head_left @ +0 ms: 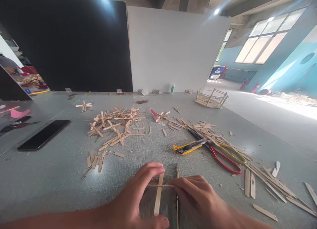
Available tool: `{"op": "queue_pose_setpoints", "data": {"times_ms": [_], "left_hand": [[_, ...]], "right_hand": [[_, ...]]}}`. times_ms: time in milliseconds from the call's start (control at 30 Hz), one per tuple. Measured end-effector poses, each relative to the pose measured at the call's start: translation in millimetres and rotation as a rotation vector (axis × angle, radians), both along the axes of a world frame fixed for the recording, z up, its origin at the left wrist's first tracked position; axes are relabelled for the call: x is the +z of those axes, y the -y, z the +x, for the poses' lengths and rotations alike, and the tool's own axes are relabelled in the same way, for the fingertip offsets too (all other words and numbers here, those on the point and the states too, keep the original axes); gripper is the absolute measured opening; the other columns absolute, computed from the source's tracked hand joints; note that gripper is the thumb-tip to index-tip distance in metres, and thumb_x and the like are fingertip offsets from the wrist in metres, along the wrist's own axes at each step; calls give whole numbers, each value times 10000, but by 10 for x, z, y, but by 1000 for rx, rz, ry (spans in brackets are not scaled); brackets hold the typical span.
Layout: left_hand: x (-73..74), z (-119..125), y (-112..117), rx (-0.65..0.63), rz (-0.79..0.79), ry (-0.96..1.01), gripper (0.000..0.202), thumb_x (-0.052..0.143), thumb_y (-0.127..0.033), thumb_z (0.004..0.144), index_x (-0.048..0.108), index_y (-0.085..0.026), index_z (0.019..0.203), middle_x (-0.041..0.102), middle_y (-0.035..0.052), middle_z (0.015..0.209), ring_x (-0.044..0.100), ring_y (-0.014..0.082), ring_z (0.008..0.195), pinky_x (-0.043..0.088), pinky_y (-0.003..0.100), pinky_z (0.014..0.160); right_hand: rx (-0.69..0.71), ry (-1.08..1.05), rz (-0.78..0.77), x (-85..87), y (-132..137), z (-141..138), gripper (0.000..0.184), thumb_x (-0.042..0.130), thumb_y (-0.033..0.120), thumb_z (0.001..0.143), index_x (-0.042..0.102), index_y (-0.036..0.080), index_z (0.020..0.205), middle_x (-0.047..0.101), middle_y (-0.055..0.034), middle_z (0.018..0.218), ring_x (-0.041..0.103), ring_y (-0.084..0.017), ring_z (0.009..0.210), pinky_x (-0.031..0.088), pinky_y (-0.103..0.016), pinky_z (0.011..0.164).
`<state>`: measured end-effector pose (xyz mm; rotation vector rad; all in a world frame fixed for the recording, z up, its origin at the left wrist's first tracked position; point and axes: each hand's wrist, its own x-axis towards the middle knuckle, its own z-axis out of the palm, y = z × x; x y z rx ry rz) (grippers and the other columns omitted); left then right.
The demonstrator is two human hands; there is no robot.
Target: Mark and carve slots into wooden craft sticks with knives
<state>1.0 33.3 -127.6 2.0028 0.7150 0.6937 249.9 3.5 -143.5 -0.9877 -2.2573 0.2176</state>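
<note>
- A grey, finely textured table (61, 179) fills the lower view, backed by a tall black panel (74, 40) and a white panel (173, 47).
- My left hand (136, 194) and right hand (198, 196) come in from the bottom edge, close together near the middle.
- Loose wooden sticks (247, 182) scatter across the right side; a heap of crossed sticks (119, 136) sits left of centre, beyond my hands.
- Red-and-yellow-handled scissors (210, 143) lie among the loose sticks, a black phone (44, 134) lies at the left, and a small low-walled stick frame (209, 105) stands far right.
- A yellow-and-black cutter (189, 147) rests against the scissors. A slim yellow-edged object (177, 206) is just beside my right fingers; I cannot tell what it is.
- The flat stick (158, 199) I am handling is pale, plain wood, leaning slightly right at its far end. It spans my left grip: fingertips at the far end, thumb at the near end, clamped along its length.
- Smallest is a thin strip (167, 186), seen narrow side up, crossing the flat stick. My right thumb and fingers are pinched together on its right end; its left end reaches inside the curve of my left hand.
</note>
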Motion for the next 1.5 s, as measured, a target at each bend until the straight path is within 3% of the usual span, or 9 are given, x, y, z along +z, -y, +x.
{"op": "queue_pose_setpoints", "data": {"times_ms": [133,333,600,833,1100,1200,1300,1500], "left_hand": [[23,-1,-4,-28,6,13,837,897,-276,755,447,-313,1460,489,97,1523,512,340,1375,390,509,1210],[0,23,-2,-15,-5,37,780,760,-143,774,445,-322,1465,472,66,1537,484,311,1398,380,474,1212],[87,17,13,-1,13,3,466,602,-328,988,505,-289,1443,521,83,1516,541,291,1361,442,430,1176],[86,49,-32,-22,72,7,372,586,-315,1004,535,-273,1371,576,91,1443,570,269,1329,482,391,1135],[71,85,5,57,-13,-53,415,611,-231,949,529,-261,1355,662,92,1320,644,264,1210,538,401,1046],[-24,90,18,65,-66,-15,453,581,-251,965,478,-245,1406,724,66,1093,702,239,1039,552,394,993],[-93,89,27,97,-42,0,502,546,-246,958,419,-237,1443,698,22,883,697,217,850,569,352,855],[-65,99,18,59,-21,-3,524,494,-207,957,328,-248,1452,670,6,865,646,177,753,527,296,719]], "right_hand": [[-5,-10,2,3,8,-3,266,374,158,1090,624,166,999,619,-5,650,531,-126,519,396,-274,545],[-9,-2,-5,-28,13,8,266,376,168,1095,605,175,960,616,-8,656,514,-129,530,396,-272,560],[55,-16,7,-9,19,19,302,350,175,1106,627,150,991,559,17,617,460,-122,505,364,-275,534],[76,-20,-20,-33,27,39,303,346,178,1106,628,140,1004,549,14,627,449,-124,524,361,-274,539],[80,-23,-19,-61,8,56,251,384,162,1097,629,151,1047,581,-3,688,482,-134,579,388,-278,568],[58,-29,21,-83,6,78,233,414,171,1099,622,167,1206,627,-25,768,546,-146,644,413,-284,596],[28,-34,36,-101,15,96,248,429,183,1104,603,186,1281,651,-35,821,584,-151,687,431,-289,614],[-53,-80,44,-81,7,88,233,448,196,1103,617,208,1263,617,-2,763,583,-144,643,420,-281,574]]}}
